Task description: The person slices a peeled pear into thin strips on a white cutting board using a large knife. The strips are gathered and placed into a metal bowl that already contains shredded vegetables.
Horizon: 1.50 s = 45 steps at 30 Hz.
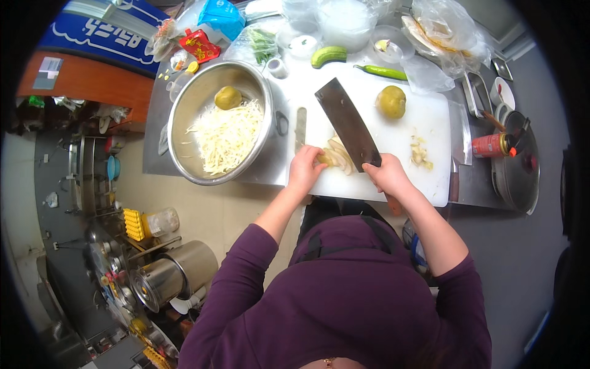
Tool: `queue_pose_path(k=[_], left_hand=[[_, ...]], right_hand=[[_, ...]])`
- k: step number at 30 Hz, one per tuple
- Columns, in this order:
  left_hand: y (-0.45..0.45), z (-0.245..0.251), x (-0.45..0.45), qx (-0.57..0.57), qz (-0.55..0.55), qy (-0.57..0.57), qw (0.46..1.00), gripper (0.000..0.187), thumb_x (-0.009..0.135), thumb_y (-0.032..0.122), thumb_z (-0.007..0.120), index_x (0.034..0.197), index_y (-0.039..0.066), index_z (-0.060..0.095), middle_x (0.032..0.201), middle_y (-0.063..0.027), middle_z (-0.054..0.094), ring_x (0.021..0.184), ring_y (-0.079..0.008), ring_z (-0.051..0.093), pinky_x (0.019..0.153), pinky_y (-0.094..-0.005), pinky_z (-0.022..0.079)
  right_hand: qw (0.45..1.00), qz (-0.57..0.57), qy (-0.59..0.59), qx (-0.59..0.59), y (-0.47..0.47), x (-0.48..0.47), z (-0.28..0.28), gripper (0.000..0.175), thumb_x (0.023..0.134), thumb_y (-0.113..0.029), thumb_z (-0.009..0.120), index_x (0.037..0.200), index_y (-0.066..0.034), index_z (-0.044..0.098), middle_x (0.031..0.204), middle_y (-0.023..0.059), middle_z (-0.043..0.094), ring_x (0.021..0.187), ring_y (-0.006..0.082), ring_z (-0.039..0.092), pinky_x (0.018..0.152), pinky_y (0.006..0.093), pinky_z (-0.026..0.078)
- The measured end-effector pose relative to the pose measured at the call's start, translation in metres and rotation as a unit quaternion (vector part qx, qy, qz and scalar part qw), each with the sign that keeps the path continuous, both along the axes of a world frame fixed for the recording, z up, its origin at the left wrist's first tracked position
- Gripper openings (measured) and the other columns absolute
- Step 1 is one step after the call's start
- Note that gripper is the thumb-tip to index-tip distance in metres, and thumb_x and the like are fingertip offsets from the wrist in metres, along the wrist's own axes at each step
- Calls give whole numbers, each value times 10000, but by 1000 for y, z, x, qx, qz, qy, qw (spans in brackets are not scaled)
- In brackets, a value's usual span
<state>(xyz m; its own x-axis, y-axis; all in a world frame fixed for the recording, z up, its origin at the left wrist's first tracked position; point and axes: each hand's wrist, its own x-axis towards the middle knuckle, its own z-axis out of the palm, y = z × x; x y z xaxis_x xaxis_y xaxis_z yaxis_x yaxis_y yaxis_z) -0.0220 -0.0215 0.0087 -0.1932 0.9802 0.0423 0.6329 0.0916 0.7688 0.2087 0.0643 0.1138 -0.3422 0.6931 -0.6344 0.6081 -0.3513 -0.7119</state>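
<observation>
On a white cutting board [424, 124], my right hand [387, 174] grips a broad cleaver [348, 122] near the joint of blade and wooden handle. The blade slants up and to the left, beside pale vegetable slices [339, 156]. My left hand [305, 168] rests at the left end of these slices, its fingertips on an uncut-looking end piece. A round yellow-brown root vegetable [391, 102] sits farther back on the board. Small pale scraps [419, 154] lie at the right. A steel bowl [174, 138] at the left holds white shreds [228, 136] and another round root vegetable [227, 97].
Behind the board are a green cucumber-like piece [328, 56], a long green pepper [380, 72] and plastic bags [442, 32]. A second cleaver [461, 133], a gas canister [491, 145] and a lidded pan [518, 161] stand right. The counter's front edge is near my body.
</observation>
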Motion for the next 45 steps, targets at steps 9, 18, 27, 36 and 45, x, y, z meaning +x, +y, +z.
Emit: queue_pose_path(k=[9, 18, 27, 36, 45], left_hand=[[-47, 9, -13, -9, 155, -181, 971, 130, 873, -19, 773, 945, 20, 673, 914, 8, 684, 843, -65, 623, 737, -234, 520], [-24, 116, -16, 84, 130, -174, 973, 138, 924, -26, 703, 1052, 12, 671, 938, 8, 670, 818, -65, 598, 744, -222, 503], [84, 92, 89, -138, -220, -36, 965, 172, 866, 51, 732, 1037, 42, 751, 927, -82, 757, 799, -186, 701, 758, -320, 558], [141, 62, 127, -70, -267, 61, 959, 368, 824, 107, 770, 1188, 73, 727, 1023, -143, 737, 856, -242, 703, 816, -364, 564], [74, 113, 41, -167, -335, 87, 923, 456, 766, 161, 848, 1199, 93, 720, 1122, -107, 708, 1026, -253, 678, 916, -370, 539]], right_hand=[[956, 155, -74, 236, -11, 37, -11, 174, 883, -182, 701, 912, -12, 674, 785, 201, 694, 756, 389, 676, 711, 469, 539], [886, 174, -46, 428, -38, 59, -47, 411, 678, -113, 795, 1027, -70, 580, 850, 101, 666, 816, 319, 683, 712, 439, 544], [876, 203, -33, 436, -62, 50, -58, 451, 673, -140, 789, 1050, -48, 557, 856, 123, 665, 807, 344, 684, 712, 456, 557], [884, 200, -37, 422, -75, 61, -53, 460, 677, -166, 821, 1049, -47, 579, 859, 118, 669, 811, 325, 691, 723, 432, 558], [858, 202, -5, 472, -59, 52, -51, 467, 663, -120, 791, 1069, -63, 568, 837, 112, 649, 782, 330, 676, 698, 444, 548]])
